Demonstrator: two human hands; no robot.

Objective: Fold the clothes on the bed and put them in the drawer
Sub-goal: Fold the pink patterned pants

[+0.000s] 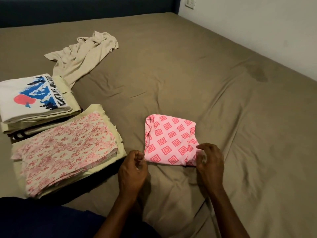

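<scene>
My right hand (210, 160) curls over the near right corner of a folded pink garment (169, 140) printed with red diamonds, fingertips pinching the cloth at its edge. My left hand (133, 170) hovers just beside the garment's near left corner, fingers loosely curled; I cannot tell whether they touch or hold the fabric. Both forearms reach in from the bottom of the frame over a dark blue cloth at my lap.

The pink garment lies as a compact square on the olive-brown bed sheet (223, 83), near the middle of the bed's front edge. To its left, just apart from my left hand, sits a folded stack topped by a cream floral-print piece (66, 148) with pale yellow-green cloth beneath. Behind that stack rests a second pile, topped by a white T-shirt (32, 98) with a blue mountain graphic, a red sun and the words "MOUNTAINS ADVENTURE". Farther back, a beige garment (82, 55) lies crumpled and unfolded. A dark headboard (85, 9) spans the far edge; a wall socket (190, 2) shows on the white wall at right.
</scene>
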